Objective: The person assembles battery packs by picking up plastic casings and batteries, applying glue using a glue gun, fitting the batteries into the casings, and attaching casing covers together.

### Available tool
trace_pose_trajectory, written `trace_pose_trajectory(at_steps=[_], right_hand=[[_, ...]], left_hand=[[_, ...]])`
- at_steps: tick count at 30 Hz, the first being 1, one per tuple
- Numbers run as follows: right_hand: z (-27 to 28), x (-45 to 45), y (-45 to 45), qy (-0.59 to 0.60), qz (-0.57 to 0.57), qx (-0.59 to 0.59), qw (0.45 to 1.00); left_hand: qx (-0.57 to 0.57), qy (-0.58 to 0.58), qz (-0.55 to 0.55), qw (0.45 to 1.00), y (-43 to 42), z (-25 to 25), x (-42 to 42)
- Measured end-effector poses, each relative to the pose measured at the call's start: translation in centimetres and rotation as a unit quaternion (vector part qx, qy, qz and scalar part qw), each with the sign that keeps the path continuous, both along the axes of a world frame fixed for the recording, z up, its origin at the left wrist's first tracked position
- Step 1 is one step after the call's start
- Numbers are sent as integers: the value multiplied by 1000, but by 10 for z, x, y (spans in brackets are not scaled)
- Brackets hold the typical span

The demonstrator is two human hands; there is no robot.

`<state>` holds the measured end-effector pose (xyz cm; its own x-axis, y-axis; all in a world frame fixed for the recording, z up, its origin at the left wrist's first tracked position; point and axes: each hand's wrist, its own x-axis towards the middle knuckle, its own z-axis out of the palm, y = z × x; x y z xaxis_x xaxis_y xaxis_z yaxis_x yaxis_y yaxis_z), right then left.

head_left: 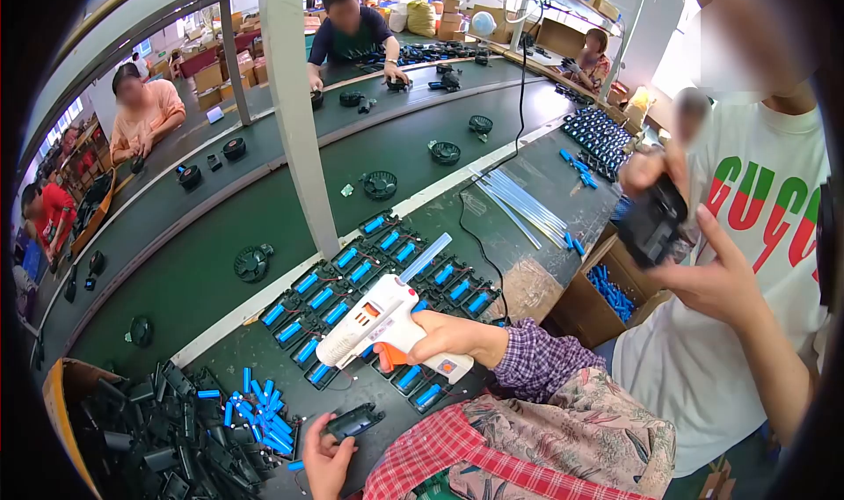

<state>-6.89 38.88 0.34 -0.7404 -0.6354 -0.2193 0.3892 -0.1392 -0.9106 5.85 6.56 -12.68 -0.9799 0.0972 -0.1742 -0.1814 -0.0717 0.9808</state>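
Note:
My right hand is closed around a white hot glue gun with an orange trigger. A clear glue stick sticks out of its back end, and the nozzle points down and left over rows of black casings holding blue cylindrical batteries. Low in the view, my left hand has its thumb and fingers curled at the left end of a single black plastic casing. Loose blue batteries lie to the left of that hand.
A box heaped with black plastic shells stands at lower left. Black fan parts sit on the green conveyor belt. Clear glue sticks and a black cable lie ahead. At right, a co-worker holds a black device.

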Motion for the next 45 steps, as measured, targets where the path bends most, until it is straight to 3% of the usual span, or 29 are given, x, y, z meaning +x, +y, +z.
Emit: trace_pose_trajectory(at_steps=[3, 5, 6, 8, 11, 17, 23, 25, 27, 28, 29, 31, 45], right_hand=[[4, 1, 3, -3, -2, 5, 1000], [2, 1, 4, -7, -8, -1, 1000], [2, 1, 4, -11, -14, -6, 1000], [0, 2, 5, -10, -17, -16, 1000], [-4, 2, 5, -11, -22, -33, 999], [-2, 4, 4, -9, -11, -39, 999], [-13, 5, 7, 47, 4, -27, 999], [-5, 11, 12, 48, -25, -2, 999], [3, 11, 19, 41, -8, 87, 995], [3, 16, 18, 14, -4, 59, 998], [5, 14, 16, 3, -16, 38, 999], [10, 23, 14, -8, -51, 54, 997], [-8, 33, 16, 6, 23, 181, 983]], left_hand=[[-23, -18, 3, 1000, 8, -7, -2], [-134, 22, 12, 991, 13, -10, -5], [-136, 23, 11, 990, 16, -7, -5], [-237, 87, 23, 967, 22, 1, -6], [-285, 156, 27, 945, 27, -1, -5], [-326, 221, 27, 919, 26, -6, -5], [-311, 164, 17, 936, 23, 1, -5], [-418, 302, 18, 857, 24, 10, -12], [-356, 158, -16, 921, 23, 15, -14], [-380, 213, 7, 900, 22, 6, -17], [-369, 175, -1, 913, 22, 10, -21], [-375, 153, 1, 914, 22, 14, -22], [-393, 151, -56, 905, 26, 22, -57]])
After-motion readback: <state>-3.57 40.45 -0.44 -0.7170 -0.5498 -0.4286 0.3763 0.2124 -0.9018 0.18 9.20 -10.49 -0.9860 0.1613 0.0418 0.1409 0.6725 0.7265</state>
